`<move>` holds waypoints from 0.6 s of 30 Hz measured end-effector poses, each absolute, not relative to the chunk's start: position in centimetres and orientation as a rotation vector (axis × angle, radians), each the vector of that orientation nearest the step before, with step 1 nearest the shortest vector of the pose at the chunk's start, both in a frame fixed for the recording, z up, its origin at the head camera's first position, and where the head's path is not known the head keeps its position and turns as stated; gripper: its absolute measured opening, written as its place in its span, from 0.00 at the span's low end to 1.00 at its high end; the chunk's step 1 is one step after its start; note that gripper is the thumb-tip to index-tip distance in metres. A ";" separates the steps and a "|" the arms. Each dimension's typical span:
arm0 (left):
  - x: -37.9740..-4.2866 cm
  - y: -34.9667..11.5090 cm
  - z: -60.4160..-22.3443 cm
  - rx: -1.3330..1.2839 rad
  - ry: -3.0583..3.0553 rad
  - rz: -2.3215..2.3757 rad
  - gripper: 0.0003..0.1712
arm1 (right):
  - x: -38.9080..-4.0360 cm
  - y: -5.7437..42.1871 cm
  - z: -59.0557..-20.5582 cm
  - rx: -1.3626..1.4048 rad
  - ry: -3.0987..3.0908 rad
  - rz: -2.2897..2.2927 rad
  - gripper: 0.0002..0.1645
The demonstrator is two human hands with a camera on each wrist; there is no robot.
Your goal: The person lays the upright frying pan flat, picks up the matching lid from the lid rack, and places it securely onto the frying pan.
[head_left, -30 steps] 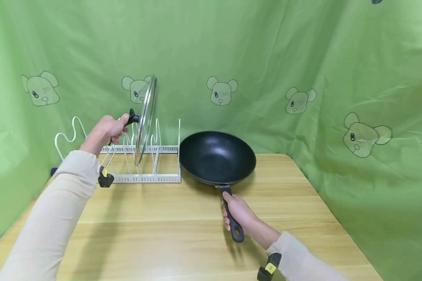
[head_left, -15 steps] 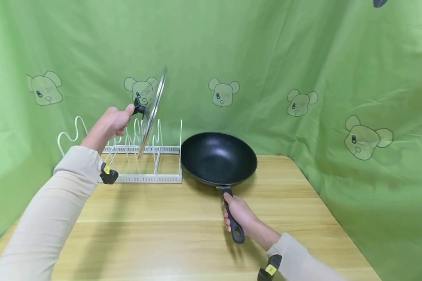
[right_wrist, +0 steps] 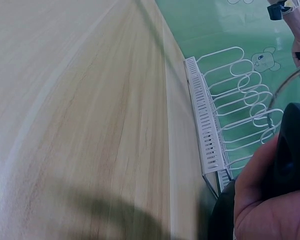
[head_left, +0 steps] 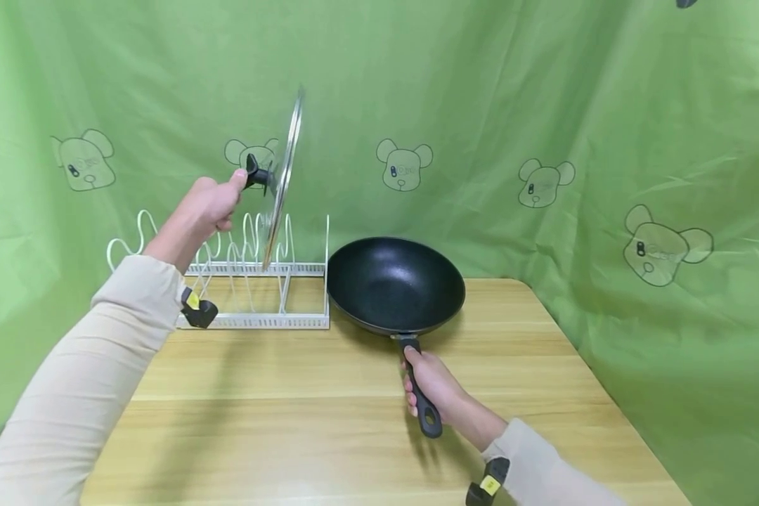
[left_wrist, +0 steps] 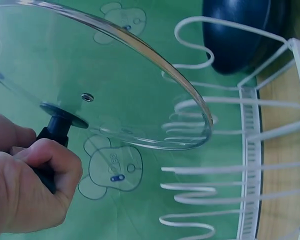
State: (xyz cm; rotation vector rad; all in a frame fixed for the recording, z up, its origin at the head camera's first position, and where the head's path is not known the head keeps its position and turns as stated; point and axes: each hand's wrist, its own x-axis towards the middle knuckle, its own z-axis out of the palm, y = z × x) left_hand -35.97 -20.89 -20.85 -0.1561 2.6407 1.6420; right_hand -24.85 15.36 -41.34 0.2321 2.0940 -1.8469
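Observation:
My left hand (head_left: 218, 202) grips the black knob of a glass pan lid (head_left: 286, 172). The lid stands nearly on edge, its metal rim overlapping the upper part of the rack in the head view. In the left wrist view the fingers (left_wrist: 60, 165) curl round the knob, and a small metal vent shows in the glass (left_wrist: 135, 85). My right hand (head_left: 435, 383) holds the handle of a black wok (head_left: 395, 284), thumb along its top. The wok sits right of the rack, facing up, with nothing inside. In the right wrist view the right hand (right_wrist: 270, 210) wraps the dark handle.
A white wire rack (head_left: 259, 321) with several upright loops stands at the back left of the wooden table (head_left: 303, 422), right beside the wok. Green curtains (head_left: 481, 84) with mouse-like drawings hang behind and at both sides.
My left hand has lifted the glass lid up and to the right, raising its lower edge from down between the rack's loops. The right hand and wok have stayed in place.

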 end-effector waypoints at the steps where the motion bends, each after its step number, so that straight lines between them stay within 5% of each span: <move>1: -35.9 -20.7 -20.8 -0.156 2.616 1.688 0.29 | -24.8 15.4 -41.3 0.231 2.094 -1.845 0.20; 18: -35.1 -18.4 -18.3 -0.168 2.545 1.892 0.27 | -24.9 15.4 -41.3 0.216 2.089 -1.844 0.22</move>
